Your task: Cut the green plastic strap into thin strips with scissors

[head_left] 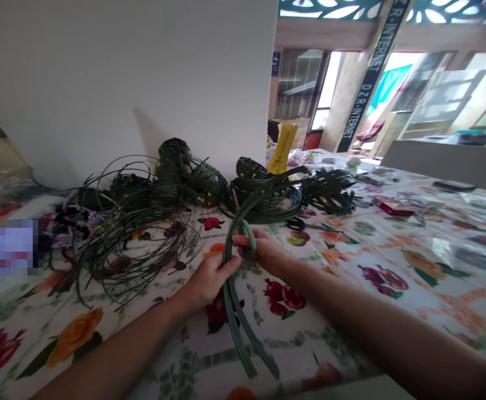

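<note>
Two flat dark green weaving strips hang down toward me, and a longer part arches up and off to the right. My left hand is closed around the strips, its thumb pressed over them. Beside it, my right hand pinches a lighter green strip that bends in a loop around the others. Just behind my hands lies a coil of flat green strips. To the left spreads a tangle of thin dark green strands.
Several small woven green baskets stand against the white wall. Black-handled scissors lie right of the coil. A yellow packet stands at the back; a red box lies farther right on the fruit-patterned tablecloth.
</note>
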Demonstrator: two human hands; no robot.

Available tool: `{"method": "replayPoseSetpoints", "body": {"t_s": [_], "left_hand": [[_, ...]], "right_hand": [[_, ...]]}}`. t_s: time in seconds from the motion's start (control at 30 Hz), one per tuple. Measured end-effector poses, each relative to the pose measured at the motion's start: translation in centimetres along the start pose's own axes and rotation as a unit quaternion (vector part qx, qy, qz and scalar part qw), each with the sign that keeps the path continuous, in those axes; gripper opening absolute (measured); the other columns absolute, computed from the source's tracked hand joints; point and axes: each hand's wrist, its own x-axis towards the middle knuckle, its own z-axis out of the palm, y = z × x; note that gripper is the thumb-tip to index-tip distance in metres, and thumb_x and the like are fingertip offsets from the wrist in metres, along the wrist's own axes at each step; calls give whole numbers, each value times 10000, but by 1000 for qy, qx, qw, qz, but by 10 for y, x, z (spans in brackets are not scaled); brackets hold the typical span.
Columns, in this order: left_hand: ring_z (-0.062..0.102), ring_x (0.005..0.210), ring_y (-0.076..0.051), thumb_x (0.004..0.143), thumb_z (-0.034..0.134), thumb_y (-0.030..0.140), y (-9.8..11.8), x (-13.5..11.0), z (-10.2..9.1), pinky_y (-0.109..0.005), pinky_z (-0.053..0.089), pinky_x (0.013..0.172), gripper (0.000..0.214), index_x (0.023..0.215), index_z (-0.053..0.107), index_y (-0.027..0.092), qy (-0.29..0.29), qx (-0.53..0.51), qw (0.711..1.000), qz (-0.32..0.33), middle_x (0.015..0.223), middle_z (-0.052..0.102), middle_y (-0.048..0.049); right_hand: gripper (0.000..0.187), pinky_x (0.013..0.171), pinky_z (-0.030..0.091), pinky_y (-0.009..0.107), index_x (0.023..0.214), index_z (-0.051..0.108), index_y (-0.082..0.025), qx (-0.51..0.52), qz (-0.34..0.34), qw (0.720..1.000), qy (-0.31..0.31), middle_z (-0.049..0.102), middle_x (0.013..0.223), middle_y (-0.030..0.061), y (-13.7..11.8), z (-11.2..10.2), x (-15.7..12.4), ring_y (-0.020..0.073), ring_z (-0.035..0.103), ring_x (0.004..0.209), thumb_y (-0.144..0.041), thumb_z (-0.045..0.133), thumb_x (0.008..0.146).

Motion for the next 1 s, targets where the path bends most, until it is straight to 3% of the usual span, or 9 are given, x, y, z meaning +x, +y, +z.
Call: {"method": "replayPoseSetpoints", "body": {"t_s": [0.1,0.3,0.6,0.8,1.0], "left_hand": [[398,517,-99,780,690,335,-4,2,-1,-215,279,457,206,729,652,139,-9,92,995,26,566,449,36],[405,492,-92,806,646,419,-5,2,-3,-213,308,445,293,776,653,128,4,111,994,21,564,467,37],[401,278,-79,818,631,488,-5,0,-10,-194,213,285,326,883,604,170,20,40,997,-59,479,544,41],[447,371,-77,871,566,468,4,0,-22,-167,279,325,347,988,633,148,69,10,996,-54,543,570,18],[422,362,-78,869,559,500,10,-1,-32,-182,263,332,397,1047,642,155,82,-33,995,-37,544,560,19]], "right_hand": [[326,465,382,213,691,619,-160,-9,11,1000,-18,595,580,-28,1,4,-3,90,502,482,-371,850,601],[299,479,382,218,703,636,-151,-26,-3,1000,-8,614,618,-18,-3,1,-2,89,497,500,-330,842,581],[336,426,351,209,728,596,-162,-66,-27,996,56,558,579,-37,-6,-17,9,86,474,475,-322,843,566],[343,356,319,198,763,574,-175,-118,-5,989,87,567,551,-27,-14,-41,12,104,500,429,-328,827,590],[348,335,365,204,767,548,-191,-167,-10,978,127,610,549,-9,-17,-56,14,141,557,431,-275,837,592]]}}
